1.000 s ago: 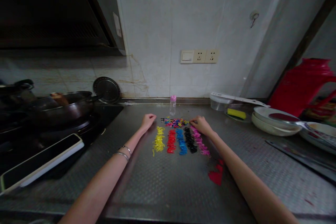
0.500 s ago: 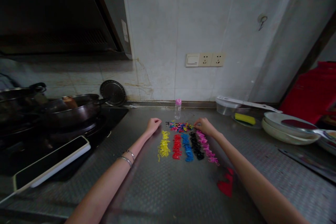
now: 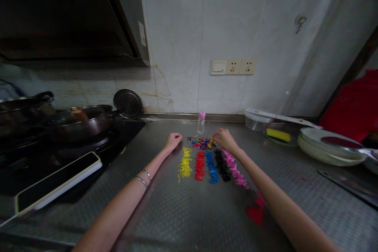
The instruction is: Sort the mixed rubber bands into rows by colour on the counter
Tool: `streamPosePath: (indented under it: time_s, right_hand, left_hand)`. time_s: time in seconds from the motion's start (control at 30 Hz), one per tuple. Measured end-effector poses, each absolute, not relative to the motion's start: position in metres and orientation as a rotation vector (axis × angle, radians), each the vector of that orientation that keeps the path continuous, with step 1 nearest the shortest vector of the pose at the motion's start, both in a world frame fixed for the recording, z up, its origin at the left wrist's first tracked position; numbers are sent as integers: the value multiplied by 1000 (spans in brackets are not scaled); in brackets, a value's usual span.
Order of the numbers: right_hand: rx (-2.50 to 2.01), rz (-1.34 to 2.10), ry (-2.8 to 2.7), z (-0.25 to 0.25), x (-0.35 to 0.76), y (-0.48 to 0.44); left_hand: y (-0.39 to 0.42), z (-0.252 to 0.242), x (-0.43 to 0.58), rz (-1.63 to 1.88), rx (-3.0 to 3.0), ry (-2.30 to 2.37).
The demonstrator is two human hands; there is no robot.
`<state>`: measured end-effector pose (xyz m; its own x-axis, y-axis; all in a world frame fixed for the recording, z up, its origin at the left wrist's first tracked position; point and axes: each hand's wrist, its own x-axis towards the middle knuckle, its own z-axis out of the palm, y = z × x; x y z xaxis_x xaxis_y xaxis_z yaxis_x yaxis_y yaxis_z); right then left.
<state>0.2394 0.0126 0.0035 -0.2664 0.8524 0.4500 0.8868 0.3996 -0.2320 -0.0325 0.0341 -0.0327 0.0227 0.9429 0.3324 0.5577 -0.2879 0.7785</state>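
A mixed pile of small coloured rubber bands (image 3: 203, 143) lies on the metal counter. At its right edge is my right hand (image 3: 226, 140), fingers bent and pinched together; anything between the tips is too small to make out. Left of the pile my left hand (image 3: 173, 141) rests on the counter, fingers curled closed and their inside hidden. Nearer to me, rubber bands lie in separate rows: yellow (image 3: 185, 162), red (image 3: 199, 166), blue (image 3: 212, 166), black (image 3: 222, 165) and pink (image 3: 235, 168). Behind the pile stands a small clear bottle with a pink cap (image 3: 201, 123).
A red heart-shaped piece (image 3: 255, 212) lies beside my right forearm. To the right are a yellow sponge (image 3: 278, 135), stacked bowls (image 3: 327, 151) and a knife (image 3: 348, 187). On the left, a phone-like device (image 3: 59, 181) lies near the stove, with a pan (image 3: 85, 126) on it.
My right hand has shifted slightly left and away from me, along the mixed pile's edge. My left hand stays in place. The view has turned a little.
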Motion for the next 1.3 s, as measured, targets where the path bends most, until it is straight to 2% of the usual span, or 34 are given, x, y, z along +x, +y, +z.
streamPosePath:
  time_s: [0.27, 0.6, 0.9, 1.3]
  right_hand:
    - [-1384, 39, -2363, 15, 169, -5]
    - [-1344, 96, -2419, -1, 139, -2]
    - [-1378, 15, -2176, 3, 204, 22]
    - [-1517, 169, -1648, -37, 284, 36]
  left_hand:
    - [40, -38, -35, 1197, 1891, 1481]
    - [40, -40, -36, 1194, 1905, 1476]
    - [43, -43, -36, 1188, 1911, 1430]
    - [38, -26, -30, 1035, 1869, 1464]
